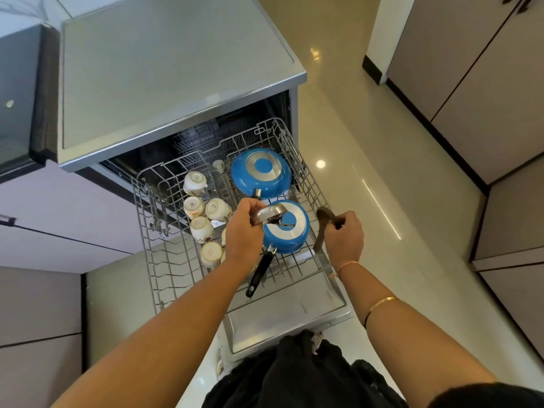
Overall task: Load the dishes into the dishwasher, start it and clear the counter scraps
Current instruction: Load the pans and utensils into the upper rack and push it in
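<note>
The dishwasher's grey wire rack (164, 269) is pulled out over the open door (282, 319). Upside down in it lie a large blue pan (262, 172), a smaller blue saucepan (290, 231) with a black handle, and several white cups (195, 207) on the left. My left hand (244, 231) holds a small steel strainer (269, 214) just above the saucepan. My right hand (344, 234) grips a dark brown wooden spatula (322, 228) at the rack's right edge.
The grey counter top (164, 72) spans above the open dishwasher. A dark glass appliance (20, 107) stands at the far left. Glossy cream floor (368, 160) runs to the right, bordered by tall beige cabinets (471, 83). Grey cabinet fronts (44, 290) fill the lower left.
</note>
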`<state>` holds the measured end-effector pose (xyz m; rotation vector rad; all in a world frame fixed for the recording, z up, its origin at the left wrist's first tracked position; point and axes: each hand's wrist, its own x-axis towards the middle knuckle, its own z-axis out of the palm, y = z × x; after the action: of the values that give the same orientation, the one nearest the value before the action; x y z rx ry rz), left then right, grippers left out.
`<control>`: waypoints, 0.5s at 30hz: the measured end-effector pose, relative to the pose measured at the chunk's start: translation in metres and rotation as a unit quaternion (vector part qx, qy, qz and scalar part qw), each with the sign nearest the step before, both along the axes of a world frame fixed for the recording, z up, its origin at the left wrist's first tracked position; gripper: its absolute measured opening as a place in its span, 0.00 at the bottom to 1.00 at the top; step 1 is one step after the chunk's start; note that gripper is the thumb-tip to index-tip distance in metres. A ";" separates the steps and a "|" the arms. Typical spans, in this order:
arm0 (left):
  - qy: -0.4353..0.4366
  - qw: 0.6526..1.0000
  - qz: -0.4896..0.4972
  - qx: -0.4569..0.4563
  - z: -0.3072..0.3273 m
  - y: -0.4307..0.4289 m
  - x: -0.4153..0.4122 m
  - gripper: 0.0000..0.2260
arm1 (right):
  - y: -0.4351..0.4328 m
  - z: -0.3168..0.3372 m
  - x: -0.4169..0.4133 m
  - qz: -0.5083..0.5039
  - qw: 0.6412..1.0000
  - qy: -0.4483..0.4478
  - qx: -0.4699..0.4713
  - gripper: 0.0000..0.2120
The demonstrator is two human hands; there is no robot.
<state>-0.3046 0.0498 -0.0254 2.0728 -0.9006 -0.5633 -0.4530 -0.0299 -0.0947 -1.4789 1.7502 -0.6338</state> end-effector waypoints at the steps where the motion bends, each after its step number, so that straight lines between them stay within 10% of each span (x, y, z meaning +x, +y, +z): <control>1: 0.000 1.000 0.001 0.005 0.001 -0.001 0.000 0.14 | 0.000 -0.006 -0.002 0.002 0.999 0.006 0.032 0.02; 15: -0.008 0.999 0.008 0.040 -0.025 -0.018 -0.006 0.14 | -0.010 -0.059 -0.007 0.208 0.943 0.203 0.160 0.08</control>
<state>-0.3106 0.0320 -0.0507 2.1572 -0.8827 -0.5847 -0.4601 -0.0399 -0.1540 -1.7476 1.6519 0.1831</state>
